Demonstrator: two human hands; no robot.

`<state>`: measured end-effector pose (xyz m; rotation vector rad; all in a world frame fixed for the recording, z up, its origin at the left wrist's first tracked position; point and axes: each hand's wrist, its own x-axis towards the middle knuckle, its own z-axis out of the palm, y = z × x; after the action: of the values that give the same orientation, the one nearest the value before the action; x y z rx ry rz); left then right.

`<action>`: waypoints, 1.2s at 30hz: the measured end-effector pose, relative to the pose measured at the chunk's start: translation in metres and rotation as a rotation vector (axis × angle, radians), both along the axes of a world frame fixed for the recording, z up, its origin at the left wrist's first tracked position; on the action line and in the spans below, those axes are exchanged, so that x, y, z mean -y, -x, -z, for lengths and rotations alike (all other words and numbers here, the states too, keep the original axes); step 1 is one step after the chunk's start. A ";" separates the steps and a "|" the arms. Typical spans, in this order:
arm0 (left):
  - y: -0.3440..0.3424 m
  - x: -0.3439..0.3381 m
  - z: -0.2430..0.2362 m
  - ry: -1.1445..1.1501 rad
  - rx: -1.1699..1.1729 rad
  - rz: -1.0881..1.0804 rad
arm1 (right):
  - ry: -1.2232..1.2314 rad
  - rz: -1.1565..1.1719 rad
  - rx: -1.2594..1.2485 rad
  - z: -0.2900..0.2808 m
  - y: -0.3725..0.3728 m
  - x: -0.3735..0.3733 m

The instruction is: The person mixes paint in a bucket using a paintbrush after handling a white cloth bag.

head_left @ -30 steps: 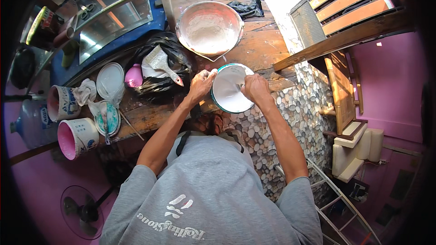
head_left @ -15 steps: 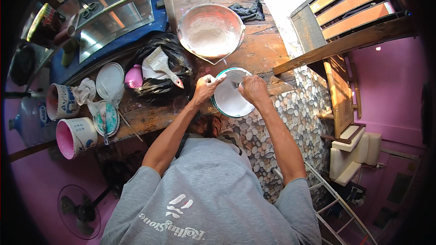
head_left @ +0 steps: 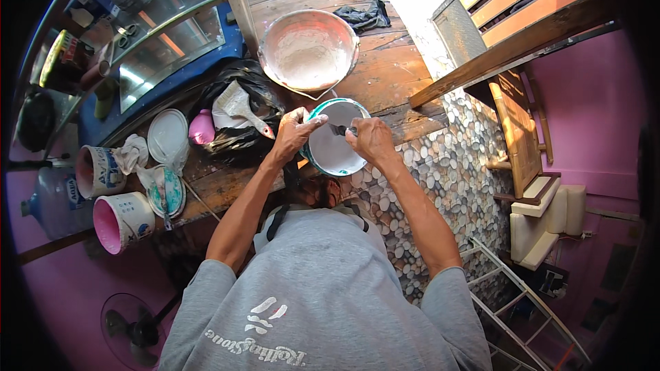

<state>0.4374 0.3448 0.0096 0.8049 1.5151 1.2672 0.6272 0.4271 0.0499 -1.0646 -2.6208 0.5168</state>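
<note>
A white bucket with a green rim (head_left: 317, 162), holding smooth whitish paste, is in front of me at the wooden table's edge. My left hand (head_left: 297, 130) is closed on its left rim, one digit reaching over the inside. In my right hand (head_left: 372, 139) is a putty knife (head_left: 338, 129), its handle mostly covered by my fingers. The dark blade lies over the bucket's mouth, pointing toward my left hand. Just beyond stands a larger pail (head_left: 308, 89) with a wire handle and pale powdery material inside.
On the wooden table (head_left: 385, 62) a black plastic bag (head_left: 256, 88) lies left, with a wide paintbrush (head_left: 243, 111) on it. Farther left are a white lid (head_left: 168, 133) and a pink-lined tub (head_left: 135, 216). A metal ladder (head_left: 515, 302) stands at lower right; a wooden beam (head_left: 502, 55) crosses at right.
The bucket and both hands sit slightly farther left in view, along with the whole scene. The right hand has tilted, and the putty knife's blade now shows more between the hands.
</note>
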 end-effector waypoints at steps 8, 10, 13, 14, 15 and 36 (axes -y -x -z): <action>-0.019 0.000 -0.011 -0.007 -0.213 0.013 | 0.093 0.077 0.216 0.001 -0.029 0.022; -0.021 0.000 -0.017 0.014 -0.260 -0.010 | 0.228 0.070 0.219 -0.007 -0.027 0.030; -0.020 -0.001 -0.010 0.025 -0.313 -0.043 | 0.232 0.036 0.125 -0.006 -0.014 0.036; -0.021 -0.002 -0.012 0.020 -0.309 -0.038 | 0.207 0.031 0.060 -0.004 -0.011 0.034; -0.022 -0.002 -0.014 0.014 -0.305 -0.033 | 0.208 0.037 0.059 -0.004 -0.008 0.029; -0.027 0.001 -0.004 0.000 -0.351 -0.065 | 0.181 0.101 -0.077 -0.007 -0.003 0.022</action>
<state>0.4647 0.3435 0.0134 1.0250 1.8310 1.2163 0.6306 0.4047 0.0568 -1.1986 -2.4761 0.7675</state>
